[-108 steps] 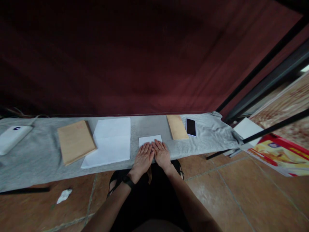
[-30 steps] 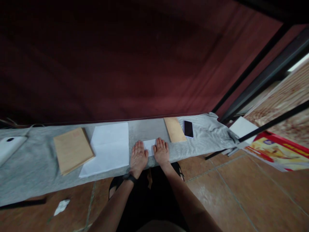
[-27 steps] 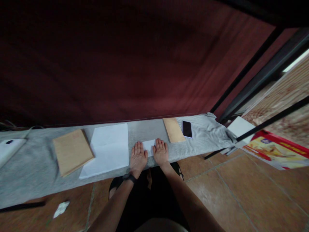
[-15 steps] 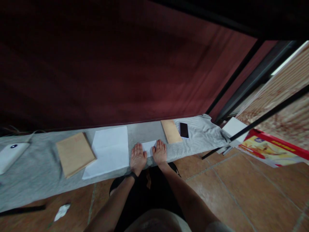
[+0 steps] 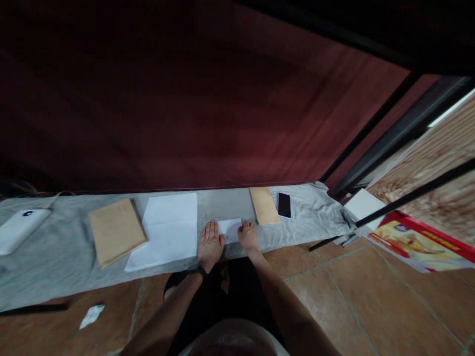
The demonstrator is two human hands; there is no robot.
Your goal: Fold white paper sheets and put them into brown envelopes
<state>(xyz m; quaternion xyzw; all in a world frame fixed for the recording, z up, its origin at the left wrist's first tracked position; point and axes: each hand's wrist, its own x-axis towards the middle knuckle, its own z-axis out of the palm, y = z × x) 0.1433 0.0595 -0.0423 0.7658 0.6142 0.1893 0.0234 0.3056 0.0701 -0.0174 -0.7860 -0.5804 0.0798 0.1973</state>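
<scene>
A small folded white paper lies on the grey cloth in front of me. My left hand rests flat at its left end, fingers straight and close together. At the right end, my right hand has its fingers curled in on the paper's edge; the fingertips are partly hidden. Just left of my left hand are large white sheets, flat on the cloth. Beyond my right hand lies a single brown envelope.
A stack of brown envelopes overlaps the white sheets. A phone lies at the right, a white device with a cord at the far left. The grey cloth covers a narrow bench against a dark red panel. A red-and-yellow box stands at the right.
My right hand has gone from lying flat on the folded paper to curled fingers at its right edge. My left hand stays flat. The view has shifted slightly.
</scene>
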